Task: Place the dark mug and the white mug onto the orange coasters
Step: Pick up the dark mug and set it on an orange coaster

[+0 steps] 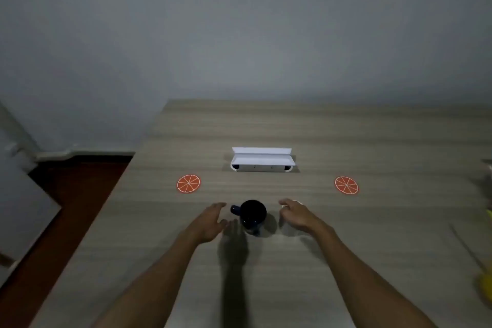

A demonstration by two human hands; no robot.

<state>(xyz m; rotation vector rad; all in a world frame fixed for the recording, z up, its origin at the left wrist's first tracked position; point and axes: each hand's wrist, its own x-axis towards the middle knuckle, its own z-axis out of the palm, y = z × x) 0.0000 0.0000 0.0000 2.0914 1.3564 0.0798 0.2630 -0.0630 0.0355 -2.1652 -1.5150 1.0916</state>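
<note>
The dark mug [251,214] stands upright on the wooden table [372,141], its handle pointing left. My left hand [210,222] is open just left of the handle, fingers spread and not touching it. My right hand [296,214] lies over the white mug [289,231], which is mostly hidden; only pale slivers show below the palm and at the fingertips. The fingers curl over its far side, and I cannot tell whether they grip it. One orange coaster [188,183] lies at the far left and another orange coaster [346,185] at the far right, both bare.
A white open box [262,160] sits beyond the mugs, between the coasters. Yellow blurred objects [483,282] lie at the table's right edge. The table's left edge drops to a dark red floor [66,208].
</note>
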